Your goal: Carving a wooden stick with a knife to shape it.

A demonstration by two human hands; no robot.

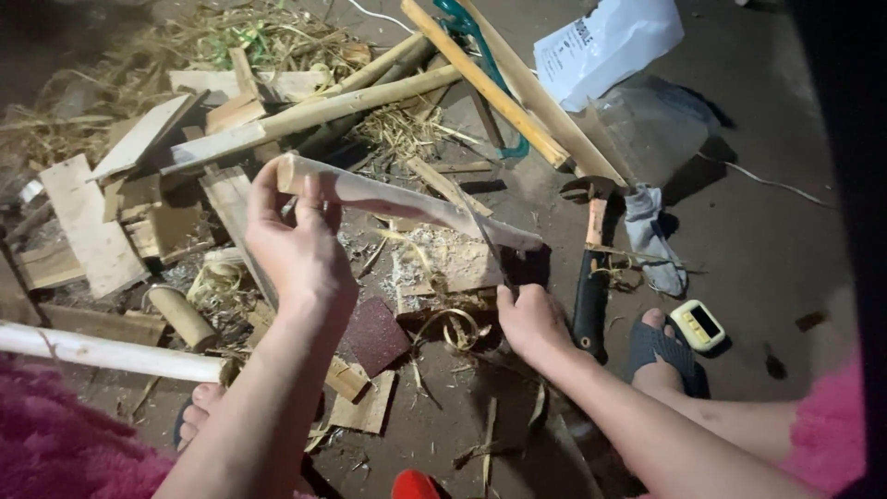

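Left hand (296, 245) raised above the ground, fingers and thumb pinching the near end of a split bamboo piece (407, 203). Holds it tilted, far end resting on a pale wooden block (448, 268) just right of the wrist.

Right hand (528, 319) low, closed around the handle of a thin blade (485, 238); blade angled up, edge meeting the bamboo near its lower end. Handle itself mostly hidden inside the fist.

Beyond the left hand: loose heap of wood offcuts (88, 226) and whole bamboo poles (305, 115). Below the left wrist: dark red sandpaper sheet (374, 334). Curled shavings (457, 325) between the two hands. Just right of the right hand: black-handled tool (589, 305) lying on the dirt, then a sandalled foot (658, 356) and a small yellow device (698, 324).

Judgement on technique: keep the far end seated firmly on the block, stroke away from the pinching fingers, take thin passes along the grain. Left thumb best kept well back from the edge. Risk: slip toward the foot nearby.
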